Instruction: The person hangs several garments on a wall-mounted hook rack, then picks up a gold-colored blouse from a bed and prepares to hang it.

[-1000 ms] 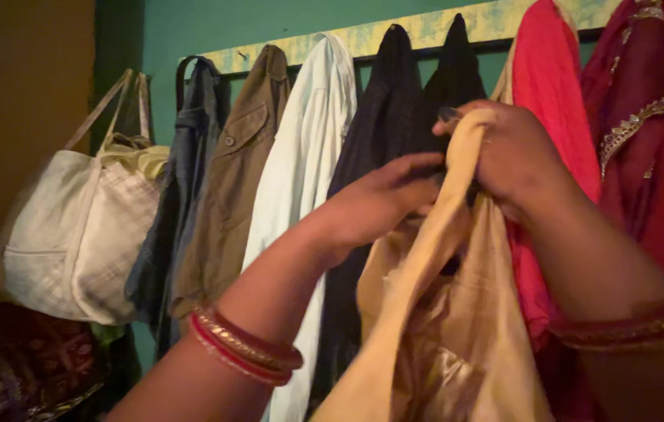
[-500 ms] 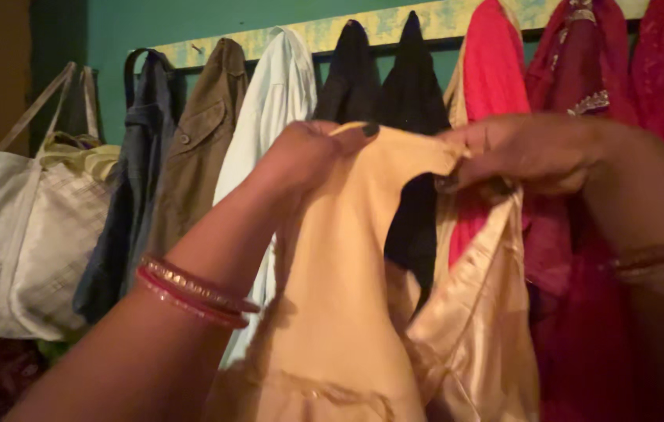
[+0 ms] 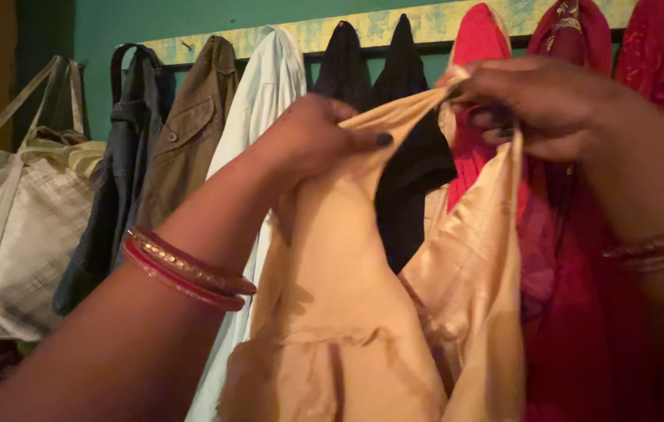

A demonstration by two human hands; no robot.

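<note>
Teal wall (image 3: 191, 23) carries hung clothes. Left hand (image 3: 312, 141), at 9 o'clock, and right hand (image 3: 539, 105), at 3 o'clock, pinch the beige satin garment (image 3: 348, 312), stretching its top edge taut.

White bag (image 3: 16, 242) left; olive jacket (image 3: 183, 148), white shirt (image 3: 269, 86) hanging on rack (image 3: 215, 43).

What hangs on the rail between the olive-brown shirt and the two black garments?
In the head view, a white shirt hangs between the olive-brown shirt and the black garments. The left hand overlaps its lower part.
</note>
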